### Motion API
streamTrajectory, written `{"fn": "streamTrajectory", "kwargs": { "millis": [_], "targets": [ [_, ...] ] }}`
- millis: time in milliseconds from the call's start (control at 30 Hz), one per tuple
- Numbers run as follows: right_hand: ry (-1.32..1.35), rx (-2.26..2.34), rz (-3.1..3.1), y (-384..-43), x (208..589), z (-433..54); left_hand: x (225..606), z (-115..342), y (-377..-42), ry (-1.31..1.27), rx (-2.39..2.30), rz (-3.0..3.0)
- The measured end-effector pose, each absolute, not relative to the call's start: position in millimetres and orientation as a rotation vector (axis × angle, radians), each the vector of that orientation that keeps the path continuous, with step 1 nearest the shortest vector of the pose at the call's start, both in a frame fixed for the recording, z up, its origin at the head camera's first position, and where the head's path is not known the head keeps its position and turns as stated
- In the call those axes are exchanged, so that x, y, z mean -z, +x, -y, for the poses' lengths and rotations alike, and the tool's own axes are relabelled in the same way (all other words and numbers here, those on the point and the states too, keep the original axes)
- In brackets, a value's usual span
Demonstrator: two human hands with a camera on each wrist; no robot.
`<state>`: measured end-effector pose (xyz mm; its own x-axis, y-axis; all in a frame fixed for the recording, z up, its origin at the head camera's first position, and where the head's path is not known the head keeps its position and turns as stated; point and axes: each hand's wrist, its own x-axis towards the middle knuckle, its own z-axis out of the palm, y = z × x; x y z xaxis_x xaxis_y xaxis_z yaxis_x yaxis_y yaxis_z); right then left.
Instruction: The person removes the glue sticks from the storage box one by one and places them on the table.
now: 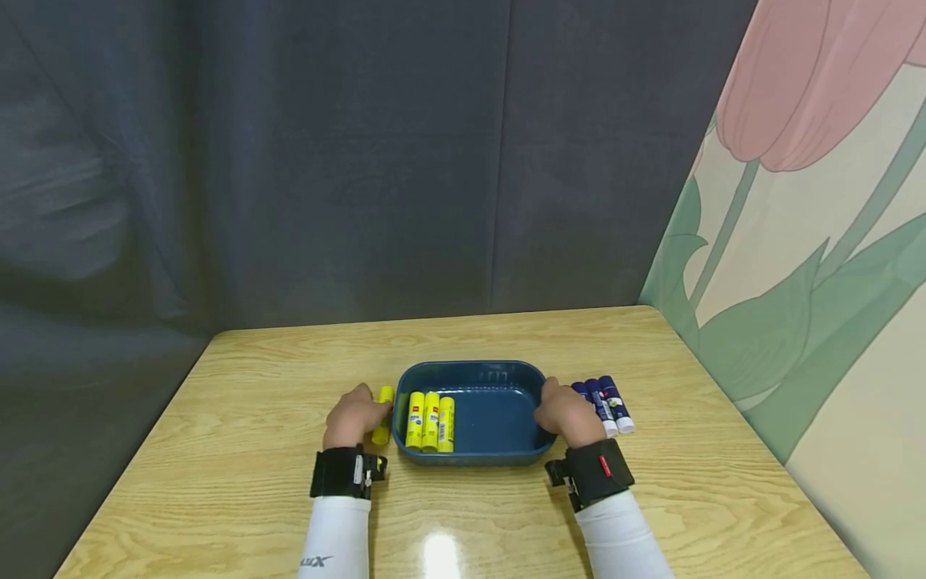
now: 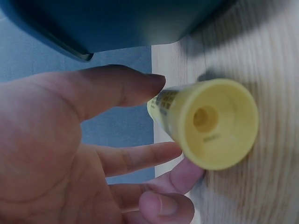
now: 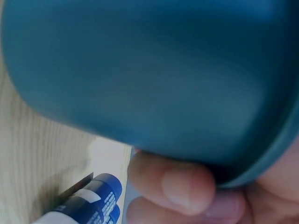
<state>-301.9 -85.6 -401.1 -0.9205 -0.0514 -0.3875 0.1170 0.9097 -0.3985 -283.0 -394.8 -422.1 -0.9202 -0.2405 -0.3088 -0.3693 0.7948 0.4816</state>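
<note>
The left hand [image 1: 354, 414] pinches a yellow tube [image 1: 383, 436] that lies on the wooden table [image 1: 239, 458], just left of a dark blue tray [image 1: 477, 460]; its thumb is on one side and its fingertips on the other. The right hand [image 1: 567, 412] grips the tray's right end, its fingers curled under the rim. Inside the tray, three more yellow tubes [image 1: 431, 424] lie side by side at the left. Three dark blue tubes [image 1: 615, 404] with white ends lie right of the right hand, partly hidden by it. A dark curtain [image 1: 362, 161] hangs on the far side.
</note>
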Motion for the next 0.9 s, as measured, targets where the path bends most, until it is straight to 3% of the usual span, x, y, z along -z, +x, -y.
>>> {"fn": "streamTrajectory", "kwargs": {
  "millis": [467, 900],
  "targets": [
    [0.030, 0.584, -2.689, -302.3, 402.3, 84.3, 419.8, 394.6, -282.5, -0.458, -0.801, -2.765],
    [0.053, 0.592, -2.678, -302.1, 401.4, 85.1, 386.1, 385.8, -276.1, -0.401, -0.799, -3.004]
  ]
}}
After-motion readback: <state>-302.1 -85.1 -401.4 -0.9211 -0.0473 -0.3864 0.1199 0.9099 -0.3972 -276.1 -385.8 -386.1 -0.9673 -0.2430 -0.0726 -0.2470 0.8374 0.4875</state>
